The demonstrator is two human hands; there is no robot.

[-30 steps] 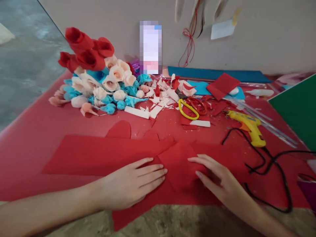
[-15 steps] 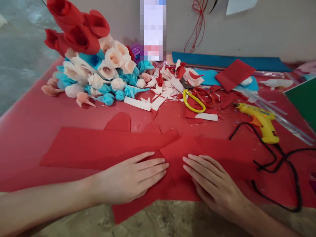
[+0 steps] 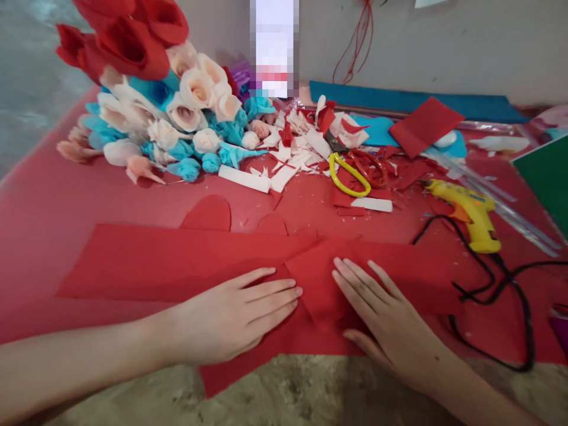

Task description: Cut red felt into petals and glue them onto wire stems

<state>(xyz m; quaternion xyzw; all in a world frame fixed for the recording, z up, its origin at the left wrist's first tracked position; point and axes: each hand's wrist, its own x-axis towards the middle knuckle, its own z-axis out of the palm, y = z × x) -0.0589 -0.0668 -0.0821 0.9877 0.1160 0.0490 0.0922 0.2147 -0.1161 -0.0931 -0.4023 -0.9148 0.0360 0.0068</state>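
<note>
My left hand (image 3: 231,316) lies flat, fingers stretched out, on overlapping sheets of red felt (image 3: 168,263) near the front edge of the work surface. My right hand (image 3: 386,319) rests beside it, also flat with fingers spread, pressing on a folded red piece (image 3: 317,284) between the two hands. Neither hand holds anything. Two rounded red cut-outs (image 3: 208,214) lie just beyond the sheets.
A heap of red, cream and blue paper flowers (image 3: 155,100) fills the back left. White and red scraps (image 3: 302,154), yellow-handled scissors (image 3: 348,177), a yellow glue gun (image 3: 473,214) with black cord (image 3: 510,296), blue felt (image 3: 412,109) and a green sheet (image 3: 548,177) lie behind and right.
My right hand has flattened and slid forward and leftward over the folded red piece. The left hand stays put. The view has tipped down slightly.
</note>
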